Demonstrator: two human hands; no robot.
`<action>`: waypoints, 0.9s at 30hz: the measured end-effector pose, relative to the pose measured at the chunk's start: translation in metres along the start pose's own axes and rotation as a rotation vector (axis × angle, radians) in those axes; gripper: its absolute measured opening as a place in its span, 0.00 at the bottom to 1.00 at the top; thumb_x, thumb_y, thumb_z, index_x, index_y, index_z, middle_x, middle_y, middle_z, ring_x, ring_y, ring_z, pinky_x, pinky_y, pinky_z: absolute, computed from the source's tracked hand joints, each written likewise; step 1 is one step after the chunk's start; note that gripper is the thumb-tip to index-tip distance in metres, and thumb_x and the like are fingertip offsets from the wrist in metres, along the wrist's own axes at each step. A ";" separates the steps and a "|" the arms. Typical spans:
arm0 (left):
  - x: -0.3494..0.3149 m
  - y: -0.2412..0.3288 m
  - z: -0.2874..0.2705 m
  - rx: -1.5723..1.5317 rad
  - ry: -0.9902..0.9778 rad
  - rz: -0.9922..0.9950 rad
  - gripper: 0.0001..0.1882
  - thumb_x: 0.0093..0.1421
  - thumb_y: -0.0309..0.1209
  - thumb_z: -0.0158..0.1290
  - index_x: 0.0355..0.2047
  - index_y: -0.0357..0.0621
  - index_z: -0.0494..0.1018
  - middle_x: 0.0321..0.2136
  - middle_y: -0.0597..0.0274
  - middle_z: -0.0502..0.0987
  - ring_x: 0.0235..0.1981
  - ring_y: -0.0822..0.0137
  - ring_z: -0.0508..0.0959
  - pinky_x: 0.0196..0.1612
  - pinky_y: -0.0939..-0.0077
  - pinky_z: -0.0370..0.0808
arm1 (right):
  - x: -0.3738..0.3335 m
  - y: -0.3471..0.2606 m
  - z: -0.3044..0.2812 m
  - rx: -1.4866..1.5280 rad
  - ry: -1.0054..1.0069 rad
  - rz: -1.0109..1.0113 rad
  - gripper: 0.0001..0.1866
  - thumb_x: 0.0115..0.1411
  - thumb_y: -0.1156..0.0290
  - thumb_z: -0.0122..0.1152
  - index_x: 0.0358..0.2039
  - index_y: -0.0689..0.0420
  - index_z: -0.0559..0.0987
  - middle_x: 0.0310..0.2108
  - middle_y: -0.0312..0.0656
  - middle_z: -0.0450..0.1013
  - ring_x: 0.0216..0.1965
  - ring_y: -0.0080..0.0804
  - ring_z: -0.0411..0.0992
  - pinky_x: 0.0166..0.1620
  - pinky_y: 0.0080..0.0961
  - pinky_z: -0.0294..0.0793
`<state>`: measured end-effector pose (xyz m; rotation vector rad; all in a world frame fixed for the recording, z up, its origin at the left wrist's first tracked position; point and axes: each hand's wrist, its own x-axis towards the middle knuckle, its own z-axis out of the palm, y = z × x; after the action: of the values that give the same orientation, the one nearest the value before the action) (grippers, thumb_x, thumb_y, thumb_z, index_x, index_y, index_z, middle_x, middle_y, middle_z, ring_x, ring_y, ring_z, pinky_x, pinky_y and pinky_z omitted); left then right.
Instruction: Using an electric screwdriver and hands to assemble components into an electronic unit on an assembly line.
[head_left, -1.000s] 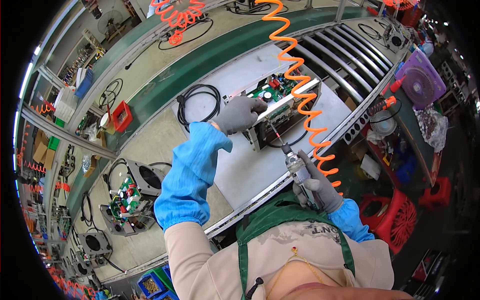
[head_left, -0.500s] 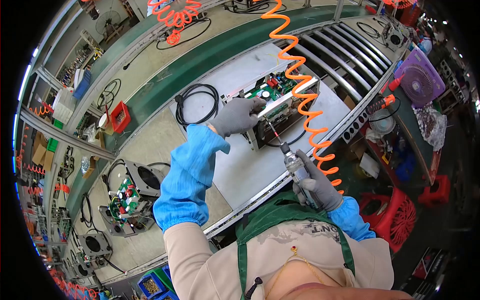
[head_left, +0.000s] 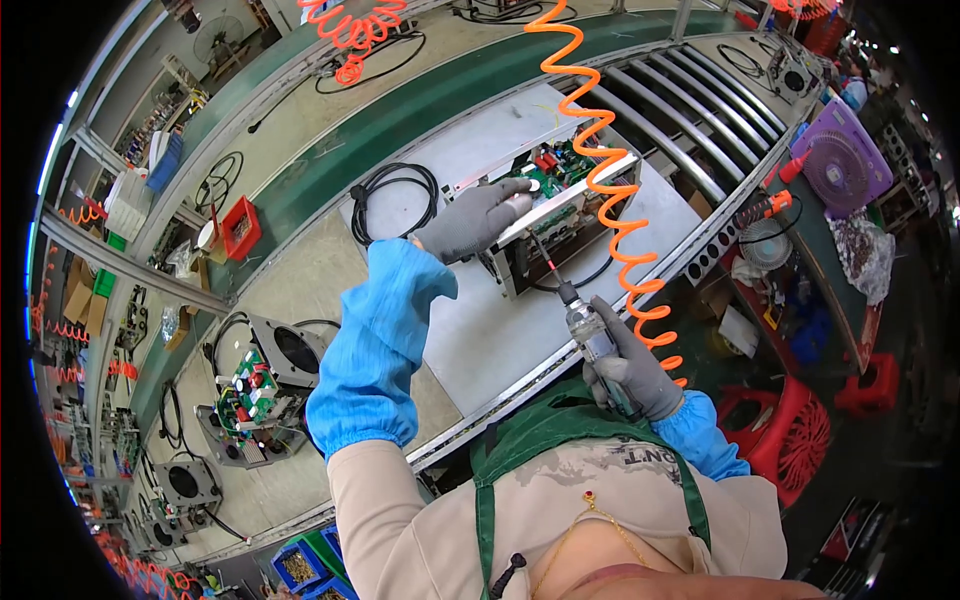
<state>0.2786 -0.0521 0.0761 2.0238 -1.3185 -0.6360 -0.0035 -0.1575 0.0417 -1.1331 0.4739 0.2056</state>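
An open-framed electronic unit [head_left: 590,207], with a green circuit board and a pale front panel, sits on the grey plate in front of me. My left hand [head_left: 472,222], in a grey glove, lies over the unit's left corner, its fingers stretched out by the board; the thumb is partly hidden. My right hand [head_left: 640,375], also gloved, is wrapped round a powered screwdriver [head_left: 592,330]. Its long bit [head_left: 548,258], with a red band, points up and left at the unit's near side. I cannot tell whether the tip touches a screw.
An orange coiled hose [head_left: 625,235] hangs across the unit's right side. A coiled black cable [head_left: 398,205] lies left of it. Metal rollers [head_left: 690,120] continue the line at the far right. Another open unit [head_left: 255,390] stands at the left, near a red bin [head_left: 240,228].
My left hand has shifted slightly left, and its fingers have straightened from a curl over the panel's edge. The screwdriver has stayed almost in place, bit still at the unit.
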 end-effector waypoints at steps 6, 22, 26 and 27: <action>0.001 0.010 -0.003 -0.158 0.014 -0.052 0.31 0.65 0.49 0.36 0.57 0.35 0.61 0.44 0.47 0.73 0.44 0.57 0.73 0.51 0.70 0.66 | 0.004 0.013 -0.009 0.130 -0.062 -0.065 0.50 0.42 0.70 0.54 0.67 0.44 0.43 0.26 0.45 0.68 0.18 0.30 0.69 0.21 0.26 0.71; -0.007 0.009 0.024 0.289 0.218 0.122 0.34 0.57 0.50 0.47 0.58 0.40 0.61 0.49 0.47 0.69 0.47 0.54 0.72 0.51 0.64 0.67 | -0.001 0.008 -0.023 0.074 -0.072 -0.015 0.50 0.43 0.71 0.55 0.66 0.49 0.44 0.28 0.45 0.69 0.21 0.32 0.71 0.25 0.27 0.73; -0.043 0.049 0.079 0.455 0.127 0.586 0.36 0.43 0.42 0.61 0.53 0.44 0.65 0.50 0.47 0.67 0.49 0.47 0.69 0.49 0.59 0.69 | -0.009 -0.008 -0.051 -0.855 -0.057 -0.254 0.49 0.42 0.70 0.59 0.65 0.54 0.48 0.31 0.48 0.71 0.30 0.44 0.73 0.34 0.35 0.73; -0.054 0.052 0.103 0.427 0.123 0.636 0.35 0.43 0.41 0.61 0.52 0.45 0.66 0.48 0.49 0.69 0.48 0.49 0.70 0.48 0.61 0.70 | -0.016 -0.019 -0.050 -1.209 -0.068 -0.224 0.48 0.41 0.69 0.61 0.64 0.55 0.50 0.33 0.48 0.72 0.34 0.48 0.73 0.38 0.36 0.73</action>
<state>0.1551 -0.0433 0.0468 1.7442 -2.0089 0.0678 -0.0230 -0.2097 0.0480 -2.3350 0.1149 0.3480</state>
